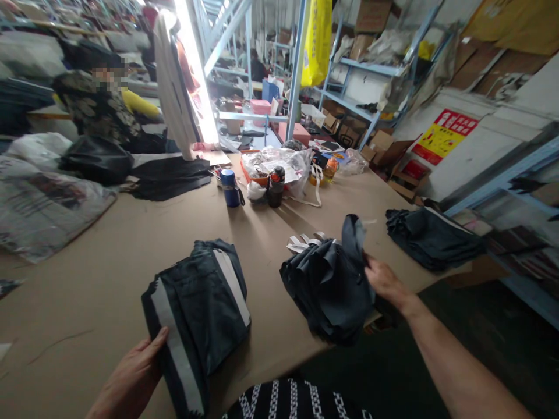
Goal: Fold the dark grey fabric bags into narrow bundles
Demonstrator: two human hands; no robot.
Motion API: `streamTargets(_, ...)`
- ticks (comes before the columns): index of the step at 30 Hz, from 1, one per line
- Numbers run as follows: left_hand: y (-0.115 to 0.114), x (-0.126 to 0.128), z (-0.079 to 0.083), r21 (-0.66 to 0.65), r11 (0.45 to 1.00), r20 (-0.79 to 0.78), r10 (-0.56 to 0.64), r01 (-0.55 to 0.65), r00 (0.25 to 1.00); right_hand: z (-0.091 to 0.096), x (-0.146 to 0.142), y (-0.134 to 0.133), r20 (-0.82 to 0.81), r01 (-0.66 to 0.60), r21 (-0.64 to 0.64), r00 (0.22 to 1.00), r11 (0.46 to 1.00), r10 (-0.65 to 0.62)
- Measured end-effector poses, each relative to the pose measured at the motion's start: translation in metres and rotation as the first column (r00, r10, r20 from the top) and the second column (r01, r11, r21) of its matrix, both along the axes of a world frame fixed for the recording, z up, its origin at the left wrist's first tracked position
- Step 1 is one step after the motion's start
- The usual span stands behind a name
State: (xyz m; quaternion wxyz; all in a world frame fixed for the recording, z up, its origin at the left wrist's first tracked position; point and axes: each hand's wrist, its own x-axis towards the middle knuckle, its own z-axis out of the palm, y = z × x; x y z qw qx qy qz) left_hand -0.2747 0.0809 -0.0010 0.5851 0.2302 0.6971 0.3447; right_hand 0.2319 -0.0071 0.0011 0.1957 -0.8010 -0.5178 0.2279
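My left hand (133, 375) grips the near edge of a folded stack of dark grey fabric (196, 305) with pale reflective strips. My right hand (384, 283) pinches a raised flap of a crumpled dark fabric pile (327, 288). White tags (303, 242) stick out from under that pile. Farther right, a third dark fabric stack (430, 238) lies apart from both hands. All of this rests on a tan cardboard-topped table (109, 291).
A blue flask (231, 187), a black bottle (276, 187) and a plastic bag (275, 166) stand beyond the fabric. A seated co-worker (98, 102) is at the far left beside large sacks (48, 203). Metal shelves (362, 75) hold cardboard boxes at the back right.
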Motion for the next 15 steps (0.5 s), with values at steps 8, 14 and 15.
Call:
streamTargets(8, 0.000, -0.009, -0.003, -0.078, 0.997, 0.179, 0.015, -0.001, 0.984, -0.096, -0.095, 0.002, 0.000, -0.215, -0.403, 0.972, 0.890, 0.235)
streamTargets(14, -0.006, 0.016, 0.015, 0.096, 0.985, 0.268, -0.164, 0.143, 0.950, -0.031, -0.116, 0.035, -0.142, -0.335, -0.221, 0.940, 0.916, 0.310)
streamTargets(15, -0.007, 0.026, 0.018, 0.139, 0.980, 0.288, -0.180, 0.145, 0.941, -0.017, -0.131, 0.044, -0.222, -0.359, -0.135, 0.919, 0.923, 0.325)
